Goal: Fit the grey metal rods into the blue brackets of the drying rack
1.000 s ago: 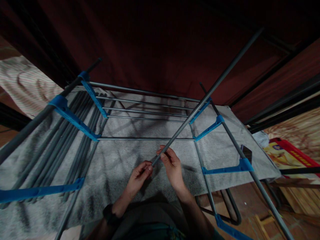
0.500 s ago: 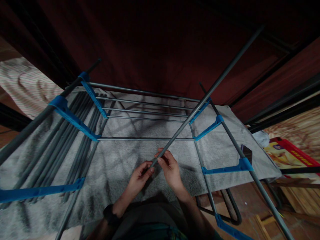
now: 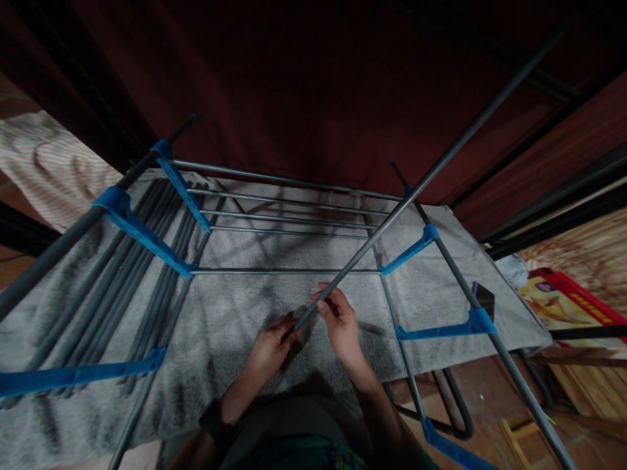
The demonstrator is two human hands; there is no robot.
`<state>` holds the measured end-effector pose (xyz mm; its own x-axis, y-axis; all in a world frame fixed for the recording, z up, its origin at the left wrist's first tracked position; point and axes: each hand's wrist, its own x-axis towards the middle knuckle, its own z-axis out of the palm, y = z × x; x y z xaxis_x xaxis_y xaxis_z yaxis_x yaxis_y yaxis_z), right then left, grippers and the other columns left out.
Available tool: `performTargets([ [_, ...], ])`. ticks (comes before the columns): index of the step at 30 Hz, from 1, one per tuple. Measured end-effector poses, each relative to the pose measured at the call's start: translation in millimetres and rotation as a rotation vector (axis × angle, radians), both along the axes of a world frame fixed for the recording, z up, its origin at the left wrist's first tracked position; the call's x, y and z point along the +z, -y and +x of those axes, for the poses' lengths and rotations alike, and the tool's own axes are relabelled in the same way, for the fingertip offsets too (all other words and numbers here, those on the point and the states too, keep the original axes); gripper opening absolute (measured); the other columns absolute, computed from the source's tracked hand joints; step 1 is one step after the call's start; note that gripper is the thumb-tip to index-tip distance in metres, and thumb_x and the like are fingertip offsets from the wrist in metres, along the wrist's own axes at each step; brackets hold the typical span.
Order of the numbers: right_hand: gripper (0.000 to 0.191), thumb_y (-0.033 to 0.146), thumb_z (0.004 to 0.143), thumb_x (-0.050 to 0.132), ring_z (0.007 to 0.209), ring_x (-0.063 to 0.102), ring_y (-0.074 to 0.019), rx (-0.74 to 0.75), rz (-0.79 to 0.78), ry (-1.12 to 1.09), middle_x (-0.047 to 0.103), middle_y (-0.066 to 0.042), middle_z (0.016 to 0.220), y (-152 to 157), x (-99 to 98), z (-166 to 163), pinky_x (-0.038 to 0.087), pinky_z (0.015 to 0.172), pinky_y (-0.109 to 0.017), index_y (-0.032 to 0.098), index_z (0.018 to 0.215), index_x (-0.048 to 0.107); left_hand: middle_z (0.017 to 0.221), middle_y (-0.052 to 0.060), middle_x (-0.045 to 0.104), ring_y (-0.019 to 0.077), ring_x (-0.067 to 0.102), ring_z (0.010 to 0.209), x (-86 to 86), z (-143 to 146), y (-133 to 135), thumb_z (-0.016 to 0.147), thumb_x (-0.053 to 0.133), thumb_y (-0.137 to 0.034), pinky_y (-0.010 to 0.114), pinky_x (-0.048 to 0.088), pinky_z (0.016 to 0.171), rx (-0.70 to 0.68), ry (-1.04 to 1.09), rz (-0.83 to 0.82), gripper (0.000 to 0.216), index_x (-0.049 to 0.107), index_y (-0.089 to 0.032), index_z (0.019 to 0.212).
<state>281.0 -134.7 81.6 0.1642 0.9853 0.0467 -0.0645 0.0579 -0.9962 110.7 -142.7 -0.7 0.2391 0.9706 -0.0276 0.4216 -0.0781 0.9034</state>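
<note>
Both hands hold the near end of a long grey metal rod (image 3: 421, 186) that slants up and away to the upper right. My right hand (image 3: 339, 320) is closed round the rod a little above its tip. My left hand (image 3: 271, 343) pinches the very tip from the left. Beneath them stands a partly built rack of grey rods (image 3: 284, 217) joined by blue plastic brackets (image 3: 142, 234), over a grey towel (image 3: 235, 320).
Several loose grey rods (image 3: 132, 281) lie on the towel at the left. More blue brackets (image 3: 445, 329) sit along the rack's right rail. A red and yellow box (image 3: 563, 303) lies on the brown floor at right. A dark red curtain hangs behind.
The rod's far end has swung to the right and its slant has flattened a little. My hands have shifted slightly down and right, still gripping the near end.
</note>
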Motion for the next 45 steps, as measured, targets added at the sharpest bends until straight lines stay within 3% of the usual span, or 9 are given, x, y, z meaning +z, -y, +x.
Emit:
performTargets([
  [10, 0.028, 0.033, 0.090, 0.061, 0.096, 0.067, -0.0182, 0.072, 0.048, 0.089, 0.072, -0.003, 0.102, 2.5, -4.8, -2.8, 0.052, 0.088, -0.033, 0.029, 0.117, 0.067, 0.091, 0.005, 0.076, 0.0231, 0.070, 0.086, 3.6, 6.7, -0.3, 0.080, 0.064, -0.031, 0.032, 0.053, 0.080, 0.009, 0.067, -0.052, 0.018, 0.075, -0.024, 0.092],
  [21, 0.032, 0.033, 0.093, 0.056, 0.097, 0.068, -0.0162, 0.145, 0.061, 0.278, 0.071, -0.002, 0.103, 12.0, -39.6, -7.1, 0.055, 0.090, -0.031, 0.028, 0.124, 0.060, 0.102, 0.003, 0.077, 0.0209, 0.070, 0.095, 11.6, 16.2, 2.4, 0.082, 0.061, -0.031, 0.033, 0.053, 0.092, -0.035, 0.157, -0.096, 0.023, 0.074, -0.024, 0.099],
  [33, 0.030, 0.030, 0.095, 0.053, 0.093, 0.068, -0.0170, 0.155, 0.105, 0.278, 0.070, -0.004, 0.101, 13.6, -44.9, -4.3, 0.056, 0.087, -0.030, 0.027, 0.124, 0.060, 0.107, 0.003, 0.076, 0.0205, 0.071, 0.098, 13.9, 17.5, 2.2, 0.082, 0.060, -0.028, 0.033, 0.054, 0.092, -0.028, 0.123, -0.143, 0.025, 0.074, -0.024, 0.103],
  [40, 0.028, 0.032, 0.096, 0.052, 0.098, 0.066, -0.0184, 0.135, 0.120, 0.342, 0.070, -0.004, 0.101, 13.5, -52.6, 2.4, 0.055, 0.087, -0.031, 0.027, 0.121, 0.062, 0.096, 0.002, 0.077, 0.0182, 0.071, 0.088, 18.1, 18.5, -0.1, 0.086, 0.056, -0.028, 0.031, 0.055, 0.085, -0.013, 0.111, -0.050, 0.020, 0.074, -0.024, 0.092],
  [45, 0.023, 0.030, 0.095, 0.054, 0.102, 0.066, -0.0197, 0.115, 0.142, 0.366, 0.071, -0.004, 0.107, 13.1, -56.4, 7.0, 0.054, 0.089, -0.033, 0.028, 0.115, 0.065, 0.097, 0.004, 0.075, 0.0181, 0.070, 0.090, 31.4, 16.7, -6.6, 0.089, 0.053, -0.033, 0.031, 0.055, 0.084, 0.070, 0.143, 0.033, 0.023, 0.073, -0.023, 0.097],
])
